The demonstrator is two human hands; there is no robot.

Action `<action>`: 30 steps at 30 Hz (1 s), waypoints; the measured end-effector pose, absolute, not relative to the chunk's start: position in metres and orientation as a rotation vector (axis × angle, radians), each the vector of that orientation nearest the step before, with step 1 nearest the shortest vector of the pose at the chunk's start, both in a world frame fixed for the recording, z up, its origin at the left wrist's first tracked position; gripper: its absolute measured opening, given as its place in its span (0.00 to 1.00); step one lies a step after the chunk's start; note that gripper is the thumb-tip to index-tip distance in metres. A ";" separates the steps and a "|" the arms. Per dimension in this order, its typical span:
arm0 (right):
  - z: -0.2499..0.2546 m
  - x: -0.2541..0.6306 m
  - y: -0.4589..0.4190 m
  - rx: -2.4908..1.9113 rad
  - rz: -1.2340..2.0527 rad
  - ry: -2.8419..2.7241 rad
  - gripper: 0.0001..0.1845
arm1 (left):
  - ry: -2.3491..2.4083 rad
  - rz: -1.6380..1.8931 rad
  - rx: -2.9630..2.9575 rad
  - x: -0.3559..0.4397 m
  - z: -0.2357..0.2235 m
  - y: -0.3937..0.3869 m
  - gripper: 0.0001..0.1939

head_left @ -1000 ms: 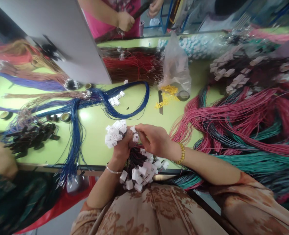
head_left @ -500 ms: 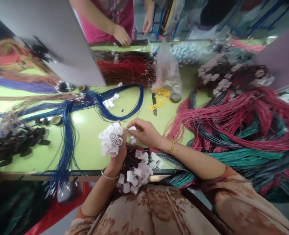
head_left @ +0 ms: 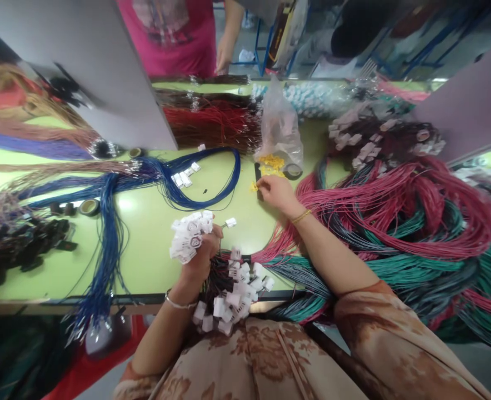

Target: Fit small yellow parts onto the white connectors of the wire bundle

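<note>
My left hand (head_left: 199, 256) is closed round a bunch of white plastic connectors (head_left: 188, 234) on dark wires, held up over the green table (head_left: 149, 222). One white connector (head_left: 230, 223) sticks out to the right of it. More white connectors (head_left: 233, 291) hang over the table's near edge below. My right hand (head_left: 275, 190) is stretched out to a small heap of yellow pieces (head_left: 268, 165) and its fingers pinch at one of them beside a dark strip.
Blue wires (head_left: 116, 183) loop across the left of the table. Pink and green wire bundles (head_left: 399, 216) pile on the right. A clear plastic bag (head_left: 279, 125) and red wires (head_left: 212, 122) lie behind. A person in pink (head_left: 174, 33) stands across the table beside a grey panel (head_left: 104, 72).
My right hand left the connector bunch and reached forward to the yellow pieces. My left hand kept its hold on the bunch. The person across the table shifted.
</note>
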State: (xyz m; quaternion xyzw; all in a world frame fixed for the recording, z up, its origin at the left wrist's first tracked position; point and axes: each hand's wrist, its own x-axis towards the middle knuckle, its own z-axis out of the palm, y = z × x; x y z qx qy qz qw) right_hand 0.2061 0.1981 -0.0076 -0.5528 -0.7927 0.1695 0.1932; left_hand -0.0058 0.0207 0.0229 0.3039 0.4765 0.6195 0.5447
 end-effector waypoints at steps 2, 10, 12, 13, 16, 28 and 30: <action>-0.012 0.207 0.201 -1.572 0.501 -2.227 0.10 | 1.139 1.446 0.756 -0.005 0.023 0.021 0.31; -0.018 0.209 0.202 -1.555 0.500 -2.160 0.04 | 1.096 1.444 0.679 -0.006 0.023 0.019 0.23; -0.016 0.210 0.201 -1.525 0.557 -2.063 0.03 | 1.075 1.464 0.650 -0.006 0.022 0.020 0.23; -0.015 0.209 0.200 -1.506 0.641 -1.984 0.02 | 1.059 1.464 0.642 -0.006 0.022 0.020 0.23; -0.007 0.201 0.191 -1.356 1.041 -1.706 0.04 | 1.037 1.467 0.606 -0.006 0.023 0.020 0.21; 0.037 0.164 0.122 -0.838 1.925 -1.373 0.19 | 1.113 1.427 0.528 -0.009 0.026 0.023 0.20; 0.042 0.161 0.111 -0.805 1.812 -1.499 0.15 | 1.092 1.407 0.521 -0.010 0.025 0.023 0.19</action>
